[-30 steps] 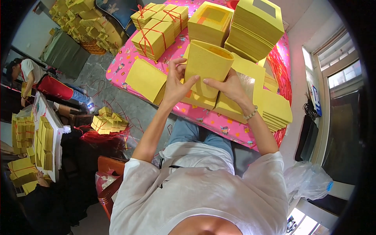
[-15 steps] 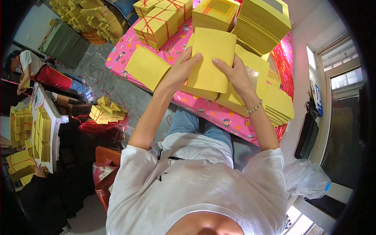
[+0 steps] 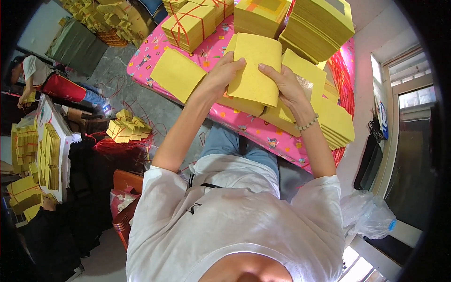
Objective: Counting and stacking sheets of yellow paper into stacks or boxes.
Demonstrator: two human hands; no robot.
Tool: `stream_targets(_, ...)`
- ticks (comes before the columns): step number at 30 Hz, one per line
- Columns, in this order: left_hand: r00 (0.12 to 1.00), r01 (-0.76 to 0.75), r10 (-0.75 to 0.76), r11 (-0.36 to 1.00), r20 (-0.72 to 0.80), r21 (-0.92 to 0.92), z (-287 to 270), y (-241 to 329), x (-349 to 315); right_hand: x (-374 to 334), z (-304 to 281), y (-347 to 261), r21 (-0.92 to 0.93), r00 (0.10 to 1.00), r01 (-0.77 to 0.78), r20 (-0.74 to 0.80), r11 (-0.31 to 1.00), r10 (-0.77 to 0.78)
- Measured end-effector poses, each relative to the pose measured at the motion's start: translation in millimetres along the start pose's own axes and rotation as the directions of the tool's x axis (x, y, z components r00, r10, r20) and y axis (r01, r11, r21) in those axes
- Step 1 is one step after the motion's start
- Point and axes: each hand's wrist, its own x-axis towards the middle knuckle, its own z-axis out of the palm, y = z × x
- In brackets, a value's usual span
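Between both hands I hold a yellow paper sheaf [image 3: 256, 70] above the table; its face is bowed and its lower edge curves. My left hand [image 3: 222, 75] grips the left edge, thumb lying on the front. My right hand [image 3: 288, 84] grips the right edge the same way, with a beaded bracelet at its wrist. How many sheets are held I cannot tell. Below the left forearm a flat yellow sheet [image 3: 177, 74] reaches over the table's near edge. Beside the right hand, yellow paper with a shiny foil square [image 3: 304, 88] lies on the table.
The pink patterned table [image 3: 244, 123] carries red-tied yellow bundles [image 3: 190, 27], tall yellow stacks [image 3: 319, 28], a fanned pile [image 3: 334, 123] and red strands [image 3: 344, 84]. Left are a co-worker [image 3: 58, 84], a white table [image 3: 62, 164] with more bundles, and a reddish chair [image 3: 126, 181].
The sheaf's lower edge has risen slightly and its face looks more bowed. Both hands keep their grip, the right thumb shifted a little. At left, the other people's hands have moved slightly.
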Motion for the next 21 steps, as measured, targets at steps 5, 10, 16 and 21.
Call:
stream_targets(5, 1.000, 0.001, -0.001, 1.000, -0.029, 0.011, 1.5, -0.3, -1.2, -0.3, -0.3, 0.9, 0.017, 1.000, -0.022, 0.001, 1.000, 0.022)
stream_targets(10, 1.000, 0.019, -0.019, 1.000, -0.020, -0.014, 0.9, -2.0, -1.6, 0.0, -2.3, 4.1, 0.044, 0.999, -0.044, 0.019, 0.998, 0.043)
stream_targets(16, 0.998, 0.051, -0.051, 0.999, -0.046, -0.002, 3.2, 0.8, -3.6, 3.0, -4.8, 7.0, 0.055, 0.998, -0.068, -0.001, 0.996, 0.068)
stream_targets(21, 0.998, 0.038, -0.038, 0.999, -0.043, 0.005, 0.9, -3.9, 0.6, 3.2, -3.4, 6.0, 0.039, 0.999, -0.028, -0.014, 0.999, 0.029)
